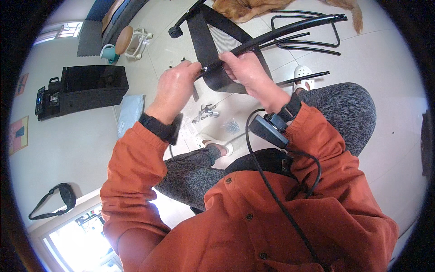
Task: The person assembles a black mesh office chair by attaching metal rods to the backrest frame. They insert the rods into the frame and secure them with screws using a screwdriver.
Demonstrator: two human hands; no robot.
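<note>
My right hand is closed around a long, curved black metal tube, part of a chair frame. My left hand is also closed, at the tube's lower end, where a small shiny metal piece shows by the thumb. The left fingertips are mostly hidden. Behind the tube is a black chair back with a pale mesh panel. Loose metal hardware lies on the floor beneath my hands, beside a clear bag of small parts.
Bent black tubing rests on the floor, close to a brown-furred animal. At the left are a black appliance, a pale blue package and a round-topped stool. A black cable hangs across my front.
</note>
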